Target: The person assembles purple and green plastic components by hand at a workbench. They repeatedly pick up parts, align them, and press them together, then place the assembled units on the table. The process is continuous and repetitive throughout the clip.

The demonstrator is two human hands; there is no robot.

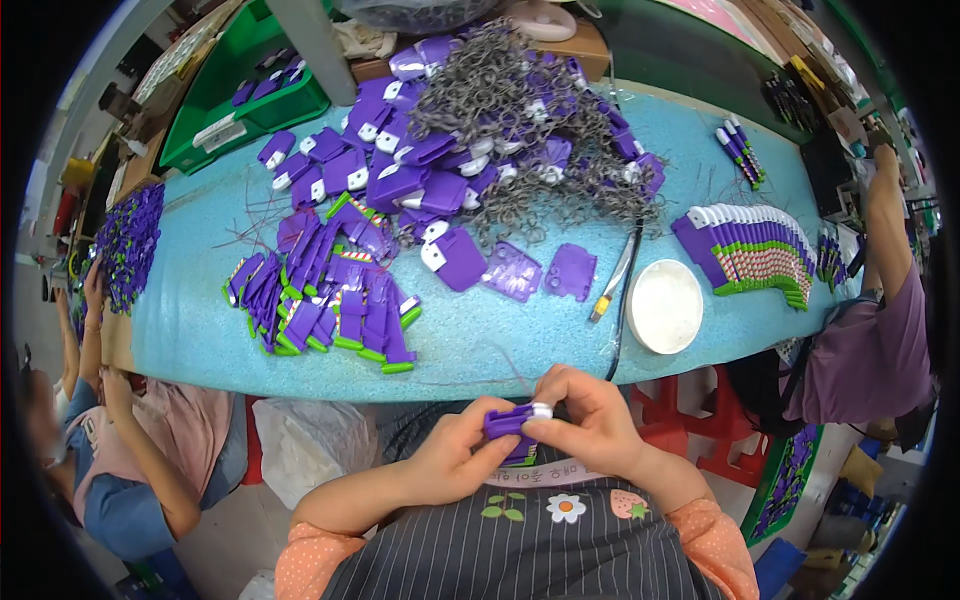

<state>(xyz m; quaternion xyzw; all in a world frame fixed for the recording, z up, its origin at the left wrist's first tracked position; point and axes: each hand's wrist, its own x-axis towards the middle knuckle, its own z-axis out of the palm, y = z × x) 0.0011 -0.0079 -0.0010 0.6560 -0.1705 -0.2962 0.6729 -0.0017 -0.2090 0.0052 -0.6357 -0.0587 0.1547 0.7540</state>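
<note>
One blue table [200, 300]: one purple pile [400, 188], too many to count, near its far edge. Left hand [463, 450] and right hand [592, 425] pinch one purple piece [507, 420] past its near edge. One cord [620, 335] parts one bowl [666, 306] from one knife [604, 300].

Purple parts [461, 261] on blue table [190, 310]

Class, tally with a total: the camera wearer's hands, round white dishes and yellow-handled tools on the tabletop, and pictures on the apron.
Hands (left hand, right hand): 2
Round white dish: 1
Yellow-handled tool: 1
Pictures (leaf sprig, flower, strawberry): 3
Total: 7
</note>
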